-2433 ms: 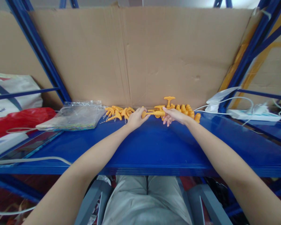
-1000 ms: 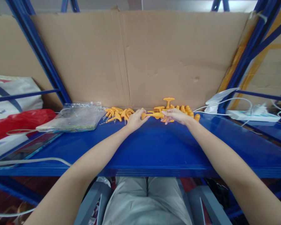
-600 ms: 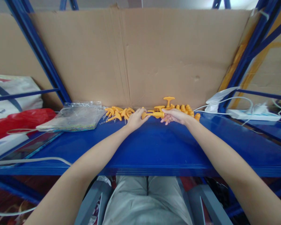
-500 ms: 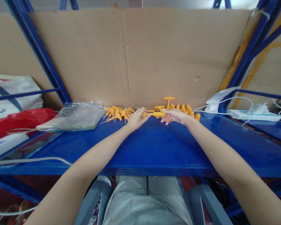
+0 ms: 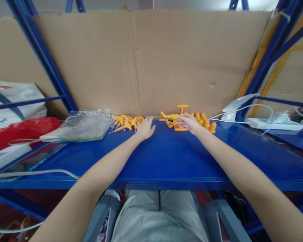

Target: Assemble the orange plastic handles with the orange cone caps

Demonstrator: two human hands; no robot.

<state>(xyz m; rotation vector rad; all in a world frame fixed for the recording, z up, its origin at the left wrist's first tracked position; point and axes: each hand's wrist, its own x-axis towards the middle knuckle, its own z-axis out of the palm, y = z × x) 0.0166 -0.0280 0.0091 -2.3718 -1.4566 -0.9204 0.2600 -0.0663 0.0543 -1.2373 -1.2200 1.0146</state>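
Note:
My left hand (image 5: 145, 129) is open, fingers spread, over the right edge of a pile of yellow corkscrew handles (image 5: 126, 122) with bare metal spirals. Nothing shows in its grasp. My right hand (image 5: 189, 123) holds one end of a yellow corkscrew (image 5: 169, 116) between thumb and fingers, low above other yellow pieces. The corkscrew's handle points left, and my fingers partly hide its other end. Behind this hand stands an upright yellow corkscrew (image 5: 182, 108) with a T-shaped handle. Several yellow sleeves (image 5: 202, 120) stand in a cluster to its right.
Everything rests on a blue metal shelf (image 5: 164, 158) backed by a cardboard sheet (image 5: 181, 60). Clear plastic bags (image 5: 86, 126) and a red bag (image 5: 22, 131) lie to the left. A white power strip (image 5: 275, 123) with cables sits at the right, past a blue upright post.
My left hand has let go of the corkscrew and moved slightly left, its fingers opening. My right hand has carried the corkscrew slightly up and back over the other yellow pieces.

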